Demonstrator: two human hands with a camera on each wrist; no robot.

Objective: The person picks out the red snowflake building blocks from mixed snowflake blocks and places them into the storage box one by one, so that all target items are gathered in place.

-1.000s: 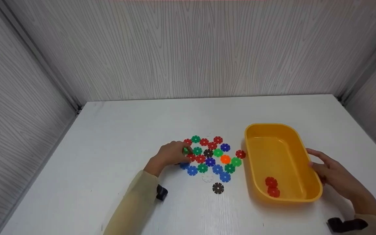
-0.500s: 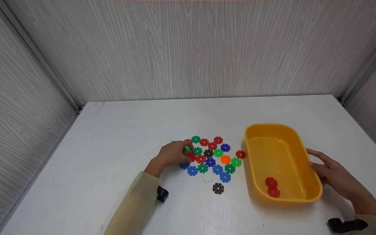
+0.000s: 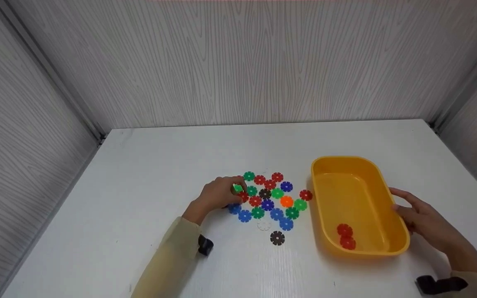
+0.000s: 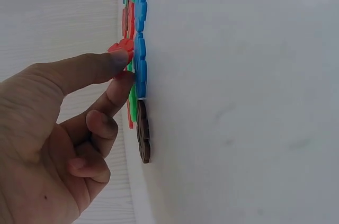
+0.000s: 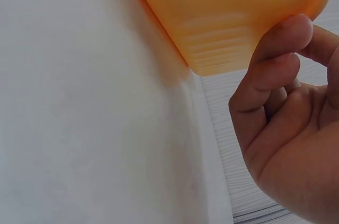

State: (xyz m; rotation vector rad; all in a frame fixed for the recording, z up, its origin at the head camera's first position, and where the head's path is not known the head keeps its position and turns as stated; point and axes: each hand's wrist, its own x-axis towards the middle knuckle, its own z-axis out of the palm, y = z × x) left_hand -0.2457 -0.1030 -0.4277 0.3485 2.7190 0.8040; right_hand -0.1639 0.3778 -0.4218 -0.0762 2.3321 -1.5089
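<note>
In the head view, my left hand (image 3: 220, 193) is at the left end of a spread of notched plastic snowflake discs. Thumb and index finger pinch a red snowflake disc (image 4: 125, 45), tilted up beside the flat blue ones (image 4: 140, 65) in the left wrist view. A light green disc (image 3: 237, 188) shows inside the curve of that hand. My right hand (image 3: 425, 221) holds the right side of a yellow plastic tray (image 3: 319, 215), thumb at the rim and fingers bent against the outer wall. Two red discs (image 3: 346, 236) lie in the tray's near end.
Several red, green, blue, black and orange discs lie flat between the left hand and the tray. A clear disc (image 3: 264, 224) and a black disc (image 3: 277, 238) are nearest the front. Wood-grain panels (image 3: 238, 62) enclose the white table (image 3: 172, 157) at the back and sides.
The left hand's fingers have shifted slightly at the left end of the discs, and more of the light green disc shows. The right hand and tray stay in place.
</note>
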